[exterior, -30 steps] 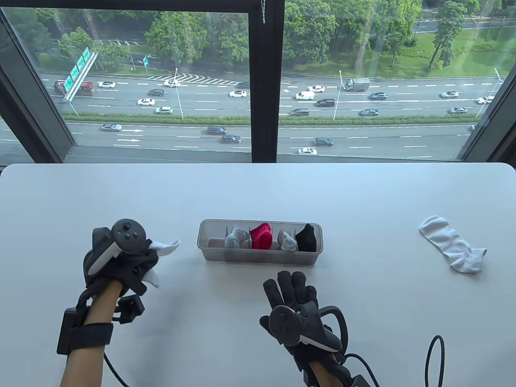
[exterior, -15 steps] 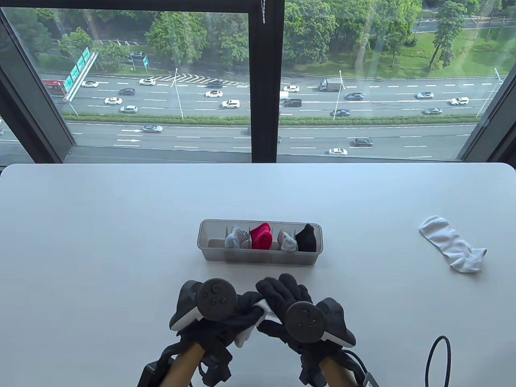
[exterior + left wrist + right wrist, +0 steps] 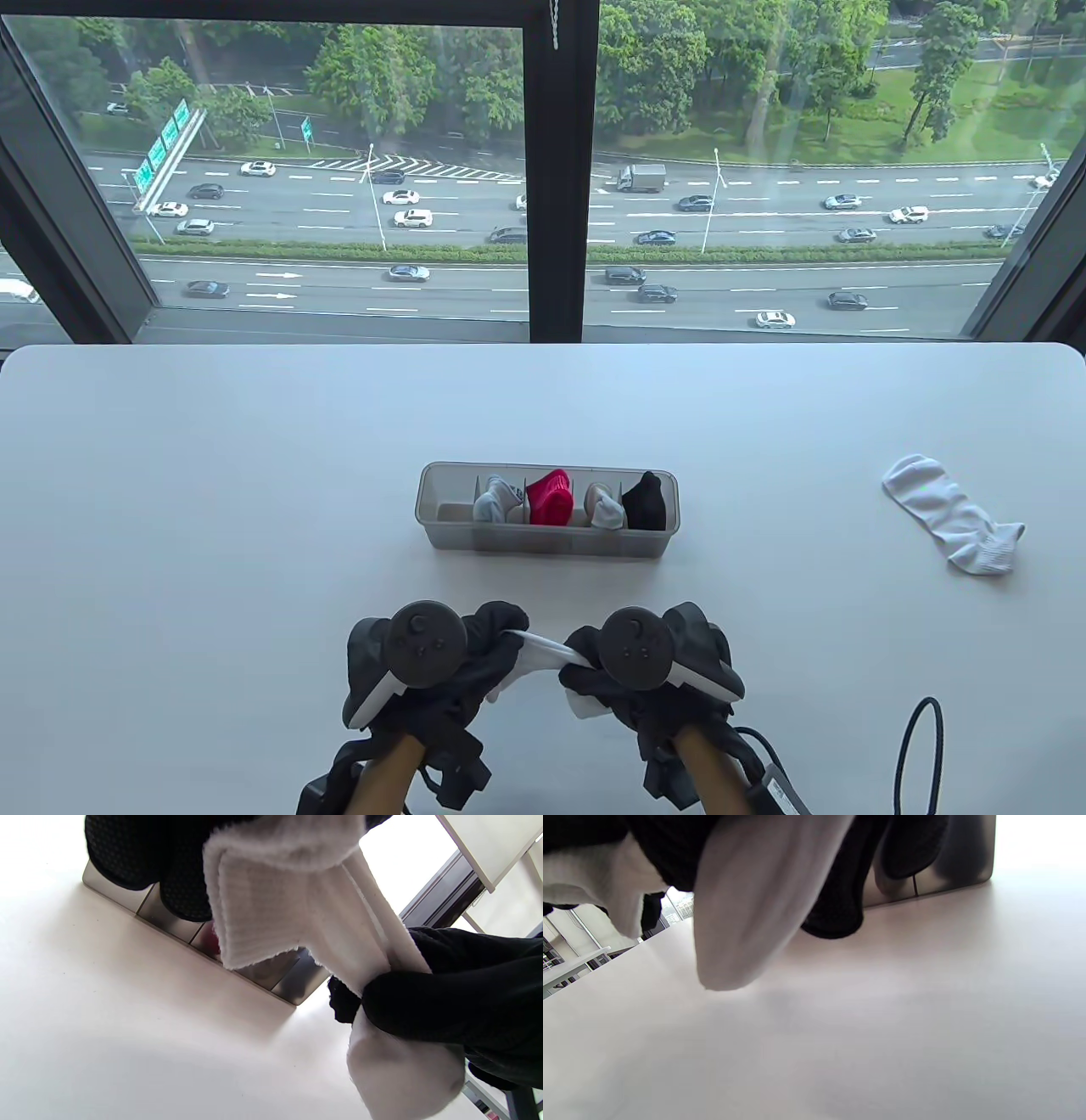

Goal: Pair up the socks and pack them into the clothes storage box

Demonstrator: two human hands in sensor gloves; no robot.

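Observation:
A white sock (image 3: 543, 654) is stretched between my two hands just above the table's near edge. My left hand (image 3: 488, 645) grips its cuff end (image 3: 263, 908), and my right hand (image 3: 594, 679) grips the toe end (image 3: 746, 912). A second white sock (image 3: 954, 514) lies flat on the table at the far right. The clear storage box (image 3: 441, 531) stands in the middle, beyond both hands. Its compartments hold a grey-white pair (image 3: 496, 499), a red pair (image 3: 550, 497), another grey-white pair (image 3: 606, 507) and a black pair (image 3: 645, 501). The leftmost compartment looks empty.
The white table (image 3: 254, 441) runs back to a large window. A black cable (image 3: 920, 755) loops at the near right corner. The box's front wall shows in the left wrist view (image 3: 169, 927) and the right wrist view (image 3: 963, 861).
My left hand carried the white sock from the left side to the near centre. My right hand came in, took hold of its other end, and the two hands pulled it out between them.

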